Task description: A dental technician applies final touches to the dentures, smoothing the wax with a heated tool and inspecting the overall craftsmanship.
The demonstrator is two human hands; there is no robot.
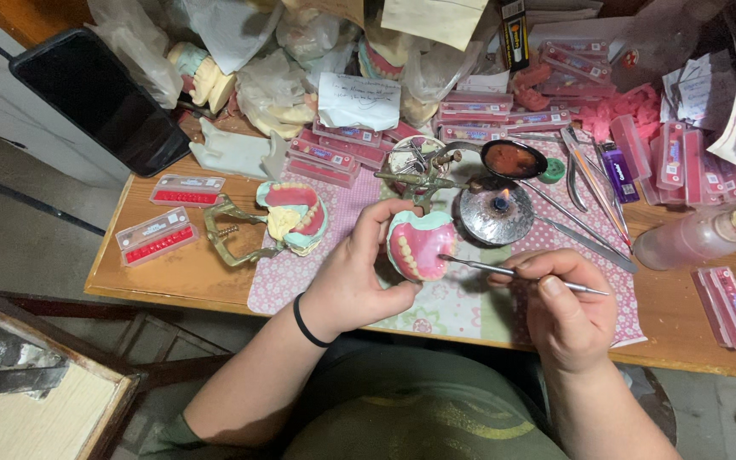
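Head view. The left hand (353, 277), a black band at its wrist, grips a pink wax denture model (420, 244) with a row of pale teeth, holding it above the patterned mat (462, 311) near the front edge of the wooden desk (189, 277). The right hand (566, 308) pinches a slim metal instrument (504, 272), its tip touching the model's right side. Just behind the model stands a small lit burner (497, 213); a second model on a brass articulator (278, 223) lies to the left.
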